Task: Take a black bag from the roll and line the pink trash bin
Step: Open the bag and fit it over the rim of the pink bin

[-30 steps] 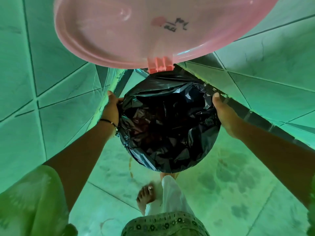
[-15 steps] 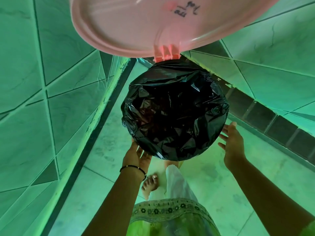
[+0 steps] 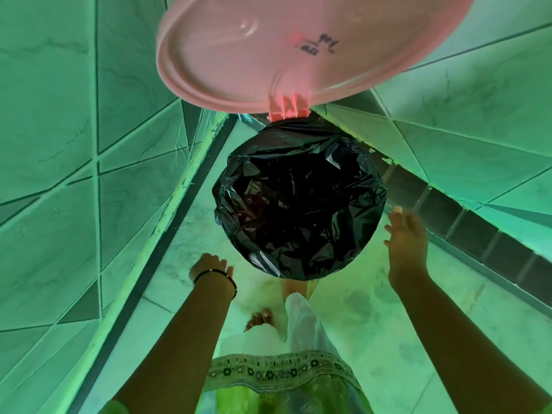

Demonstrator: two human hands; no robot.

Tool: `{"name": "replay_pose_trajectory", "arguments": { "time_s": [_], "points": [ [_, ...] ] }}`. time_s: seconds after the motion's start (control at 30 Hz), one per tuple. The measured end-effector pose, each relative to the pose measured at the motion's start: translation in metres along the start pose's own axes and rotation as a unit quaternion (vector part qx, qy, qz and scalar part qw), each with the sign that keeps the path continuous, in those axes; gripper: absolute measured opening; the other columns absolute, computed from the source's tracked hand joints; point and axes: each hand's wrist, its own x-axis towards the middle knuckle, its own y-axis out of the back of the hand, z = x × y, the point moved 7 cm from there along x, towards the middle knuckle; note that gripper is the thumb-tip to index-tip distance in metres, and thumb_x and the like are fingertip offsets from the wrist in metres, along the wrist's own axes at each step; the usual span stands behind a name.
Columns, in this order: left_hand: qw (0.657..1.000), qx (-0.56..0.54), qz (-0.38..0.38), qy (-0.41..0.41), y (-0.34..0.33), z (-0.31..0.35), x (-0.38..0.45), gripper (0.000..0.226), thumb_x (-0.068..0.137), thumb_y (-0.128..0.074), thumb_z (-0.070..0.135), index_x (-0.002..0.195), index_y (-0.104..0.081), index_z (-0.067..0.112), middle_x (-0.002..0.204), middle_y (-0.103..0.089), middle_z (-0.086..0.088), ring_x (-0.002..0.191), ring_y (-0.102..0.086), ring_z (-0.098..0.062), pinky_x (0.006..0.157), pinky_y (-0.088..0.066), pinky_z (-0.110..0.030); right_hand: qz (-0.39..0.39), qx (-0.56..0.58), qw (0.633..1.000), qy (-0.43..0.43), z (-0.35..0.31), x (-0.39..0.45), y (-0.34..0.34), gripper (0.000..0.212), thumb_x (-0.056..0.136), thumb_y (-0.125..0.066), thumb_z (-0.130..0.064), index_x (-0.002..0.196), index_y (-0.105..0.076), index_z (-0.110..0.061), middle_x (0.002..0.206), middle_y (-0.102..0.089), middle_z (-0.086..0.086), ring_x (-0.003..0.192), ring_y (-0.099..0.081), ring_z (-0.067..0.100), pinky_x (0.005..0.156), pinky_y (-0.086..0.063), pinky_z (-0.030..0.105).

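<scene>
**Fingers loose, bag in bin**

Fingers of the left hand (image 3: 210, 265) curl loosely just off the near-left rim, holding nothing; a bracelet (image 3: 215, 276) circles that wrist. One black bag (image 3: 298, 201) lines the one bin, folded over its rim. Its pink lid (image 3: 298, 46) stands open, with handwriting too small to read. Right hand (image 3: 406, 243), fingers spread, hovers beside the right rim.
</scene>
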Motion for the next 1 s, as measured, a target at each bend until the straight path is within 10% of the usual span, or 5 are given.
{"name": "replay_pose_trajectory", "arguments": {
  "time_s": [0.13,0.2,0.37,0.67,1.0],
  "points": [
    [0.951,0.082,0.052,-0.293,-0.008,0.094,-0.068,0.040,0.096,-0.038,0.021,0.130,-0.042,0.000,0.128,-0.051,-0.017,0.121,-0.049,-0.029,0.098,-0.043,-0.031,0.039,-0.091,0.952,0.291,-0.118,-0.044,0.013,0.046,0.088,-0.057,-0.017,0.132,-0.041,-0.014,0.133,-0.043,0.007,0.119,-0.045,0.018,0.099,-0.040,0.036],
    [0.879,0.067,-0.010,-0.472,-0.026,0.142,-0.133,0.042,0.089,-0.054,0.020,0.127,-0.043,0.005,0.119,-0.047,-0.002,0.111,-0.048,-0.018,0.089,-0.042,-0.017,0.067,-0.092,0.912,0.394,-0.174,-0.064,0.016,0.058,0.082,-0.061,-0.010,0.135,-0.036,-0.006,0.138,-0.038,0.016,0.128,-0.040,0.028,0.105,-0.037,0.043],
    [0.649,0.155,-0.059,-0.743,-0.064,0.210,-0.247,0.070,0.074,-0.072,0.024,0.130,-0.040,-0.003,0.134,-0.043,-0.018,0.129,-0.039,-0.033,0.112,-0.030,-0.043,0.076,-0.113,0.851,0.507,-0.267,-0.098,0.005,0.073,0.077,-0.061,-0.006,0.142,-0.028,0.002,0.150,-0.025,0.024,0.141,-0.020,0.034,0.114,-0.008,0.013],
    [0.459,0.310,-0.184,-0.812,-0.055,0.169,-0.267,0.031,0.093,-0.041,0.026,0.120,-0.054,0.017,0.120,-0.065,-0.005,0.112,-0.056,-0.018,0.099,-0.043,-0.036,-0.006,-0.315,0.681,0.661,-0.249,-0.139,-0.003,0.045,0.074,-0.048,0.002,0.116,-0.061,-0.005,0.114,-0.067,0.014,0.099,-0.064,0.035,0.097,-0.045,0.048],
    [0.268,0.561,-0.142,-0.770,-0.030,0.019,-0.161,0.077,0.071,-0.059,0.038,0.141,-0.029,0.026,0.145,-0.044,-0.001,0.136,-0.030,-0.025,0.113,-0.023,-0.053,-0.165,-0.564,0.590,0.553,-0.079,-0.107,-0.035,0.117,0.048,-0.084,-0.036,0.146,-0.021,-0.035,0.153,-0.030,0.009,0.139,-0.024,0.036,0.101,-0.016,0.071]
  ]
}}
